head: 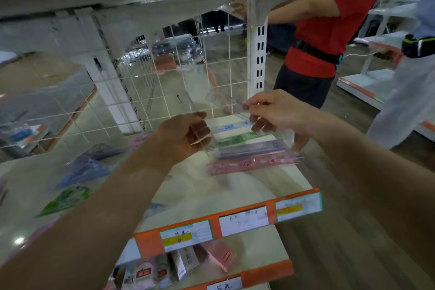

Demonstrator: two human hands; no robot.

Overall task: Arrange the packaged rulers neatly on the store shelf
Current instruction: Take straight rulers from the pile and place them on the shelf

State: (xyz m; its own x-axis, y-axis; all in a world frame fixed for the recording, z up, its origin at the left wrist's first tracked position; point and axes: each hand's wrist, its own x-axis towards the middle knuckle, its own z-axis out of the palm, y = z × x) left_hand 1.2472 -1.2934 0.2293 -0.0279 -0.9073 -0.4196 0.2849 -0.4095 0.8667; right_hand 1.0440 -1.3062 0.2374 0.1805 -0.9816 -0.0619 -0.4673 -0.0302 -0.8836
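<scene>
Holding one clear ruler packet (231, 106), both hands, left hand (186, 134) and right hand (270, 110), pinch it above a neat ruler row (249, 148); loose packets (80, 172) left of the row await arranging.

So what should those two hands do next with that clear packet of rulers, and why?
Probably lower the packet of rulers flat onto the shelf and square it to the front edge. Left hand and right hand both pinch it slightly tilted above the shelf, while other packets lie scattered to the left.
</scene>
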